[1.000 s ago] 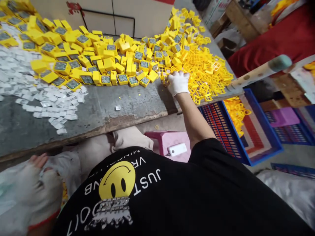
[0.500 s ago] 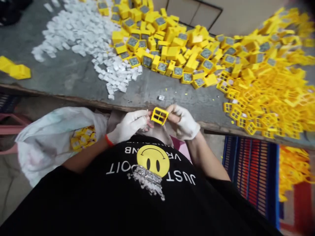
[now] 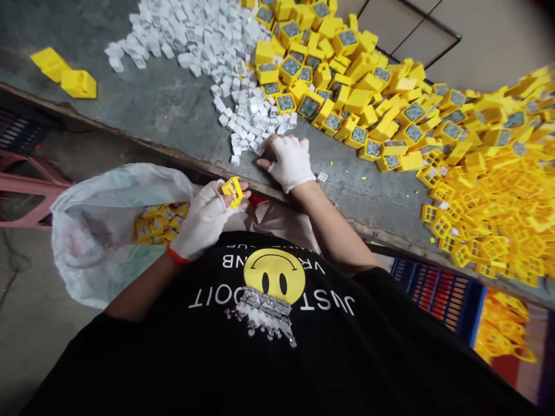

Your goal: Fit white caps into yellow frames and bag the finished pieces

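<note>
My left hand [image 3: 206, 216], in a white fingerless glove with a red cuff, holds a small yellow window frame [image 3: 234, 191] just off the table's front edge. My right hand [image 3: 289, 160], gloved the same way, rests at the near edge of a heap of small white plastic pieces [image 3: 249, 118]. Its fingers curl down among them, and what they pinch, if anything, is hidden. A single white piece [image 3: 322, 177] lies on the table to the right of that wrist.
Yellow blocks with grey patterned faces [image 3: 359, 104] heap along the back of the grey table [image 3: 173, 115]. Yellow window frames [image 3: 498, 214] pile at the right. Two yellow blocks [image 3: 78, 84] lie far left. An open plastic bag [image 3: 99, 254] holding yellow pieces and a pink stool [image 3: 30, 190] stand below.
My right hand has let go of the yellow window frame and moved forward and left to the white pieces. My left hand keeps the frame, now further left. The view has turned somewhat.
</note>
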`<state>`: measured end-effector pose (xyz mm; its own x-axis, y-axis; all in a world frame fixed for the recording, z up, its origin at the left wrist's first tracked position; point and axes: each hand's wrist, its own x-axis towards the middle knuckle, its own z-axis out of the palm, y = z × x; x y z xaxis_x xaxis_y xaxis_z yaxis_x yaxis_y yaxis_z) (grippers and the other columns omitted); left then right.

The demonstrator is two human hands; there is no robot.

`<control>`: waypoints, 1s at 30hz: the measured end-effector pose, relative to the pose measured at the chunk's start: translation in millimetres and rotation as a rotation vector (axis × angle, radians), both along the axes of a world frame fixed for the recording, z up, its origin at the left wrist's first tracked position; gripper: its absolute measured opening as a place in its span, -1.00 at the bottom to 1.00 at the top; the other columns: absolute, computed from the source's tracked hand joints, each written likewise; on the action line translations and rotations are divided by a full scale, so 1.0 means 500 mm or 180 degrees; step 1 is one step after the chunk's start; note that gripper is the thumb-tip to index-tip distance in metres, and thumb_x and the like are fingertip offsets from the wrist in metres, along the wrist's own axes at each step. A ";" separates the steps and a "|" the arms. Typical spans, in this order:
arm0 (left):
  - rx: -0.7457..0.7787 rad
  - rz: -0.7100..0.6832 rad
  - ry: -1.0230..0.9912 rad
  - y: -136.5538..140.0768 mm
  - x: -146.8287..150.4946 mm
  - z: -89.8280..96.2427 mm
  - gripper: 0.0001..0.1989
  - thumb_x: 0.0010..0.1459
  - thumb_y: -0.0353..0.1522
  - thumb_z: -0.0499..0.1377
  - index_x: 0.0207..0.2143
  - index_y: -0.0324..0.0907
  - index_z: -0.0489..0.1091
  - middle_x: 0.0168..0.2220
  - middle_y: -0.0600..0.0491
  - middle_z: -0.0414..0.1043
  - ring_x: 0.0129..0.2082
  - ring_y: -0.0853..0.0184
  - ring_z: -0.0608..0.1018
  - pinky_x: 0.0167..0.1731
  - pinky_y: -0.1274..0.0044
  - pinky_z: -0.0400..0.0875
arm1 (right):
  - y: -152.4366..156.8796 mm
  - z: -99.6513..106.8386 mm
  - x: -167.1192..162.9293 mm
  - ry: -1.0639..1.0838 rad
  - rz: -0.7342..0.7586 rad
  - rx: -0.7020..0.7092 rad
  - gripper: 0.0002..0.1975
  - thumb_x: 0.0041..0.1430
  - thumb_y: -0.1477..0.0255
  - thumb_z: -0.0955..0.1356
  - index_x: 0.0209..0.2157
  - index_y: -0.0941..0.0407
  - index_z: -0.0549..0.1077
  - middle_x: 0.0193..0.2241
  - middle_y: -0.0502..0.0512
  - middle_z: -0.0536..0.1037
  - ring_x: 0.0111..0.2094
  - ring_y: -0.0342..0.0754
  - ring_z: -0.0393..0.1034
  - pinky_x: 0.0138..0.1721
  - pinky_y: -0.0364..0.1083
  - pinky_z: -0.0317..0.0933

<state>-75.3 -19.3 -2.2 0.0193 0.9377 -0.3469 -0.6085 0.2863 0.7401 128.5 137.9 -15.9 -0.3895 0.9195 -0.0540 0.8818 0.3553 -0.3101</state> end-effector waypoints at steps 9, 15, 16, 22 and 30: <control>-0.0676 -0.0053 -0.0339 0.022 0.015 -0.016 -0.70 0.43 -0.20 0.49 0.03 -0.09 0.50 0.15 -0.08 0.76 0.15 0.05 0.83 -0.13 0.46 0.68 | -0.072 0.005 0.048 0.1102 0.0261 0.0352 -0.79 0.51 0.24 0.46 0.05 -0.02 0.67 0.09 0.21 0.80 0.18 0.30 0.61 0.40 0.38 0.32; -0.0732 -0.0270 -0.0571 0.036 0.046 -0.016 -0.60 0.51 -0.14 0.43 0.26 -0.03 0.48 0.21 -0.09 0.75 0.17 0.06 0.83 -0.20 0.52 0.68 | -0.151 0.028 0.083 0.1819 0.0608 0.0455 -0.74 0.59 0.10 0.47 -0.05 -0.04 0.74 0.00 0.13 0.82 0.06 0.21 0.70 0.27 0.28 0.43; -0.0714 -0.0314 -0.0561 0.036 0.050 -0.014 -0.57 0.51 -0.12 0.43 0.29 -0.03 0.48 0.21 -0.09 0.75 0.15 0.07 0.83 -0.21 0.52 0.69 | -0.157 0.027 0.086 0.1885 0.0611 0.0491 -0.72 0.59 0.08 0.47 -0.06 -0.04 0.74 -0.02 0.12 0.82 0.04 0.20 0.71 0.25 0.27 0.44; -0.0712 -0.0662 -0.0615 0.033 0.068 -0.005 -0.56 0.57 -0.08 0.35 0.33 -0.07 0.54 0.12 -0.11 0.76 -0.05 0.16 0.83 -0.32 0.54 0.65 | -0.169 0.027 0.093 0.1952 0.0643 0.0644 -0.64 0.60 -0.01 0.47 -0.05 -0.06 0.77 -0.09 0.10 0.82 -0.04 0.17 0.68 0.16 0.24 0.47; -0.0416 -0.1106 -0.0825 0.024 0.069 -0.005 -0.66 0.45 -0.29 0.42 0.21 -0.12 0.63 -0.03 -0.02 0.72 -0.25 0.29 0.72 -0.41 0.55 0.62 | -0.189 0.017 0.068 0.1480 0.1021 0.0418 -0.65 0.65 0.07 0.41 0.01 -0.05 0.80 0.10 0.14 0.82 0.08 0.20 0.65 0.26 0.25 0.41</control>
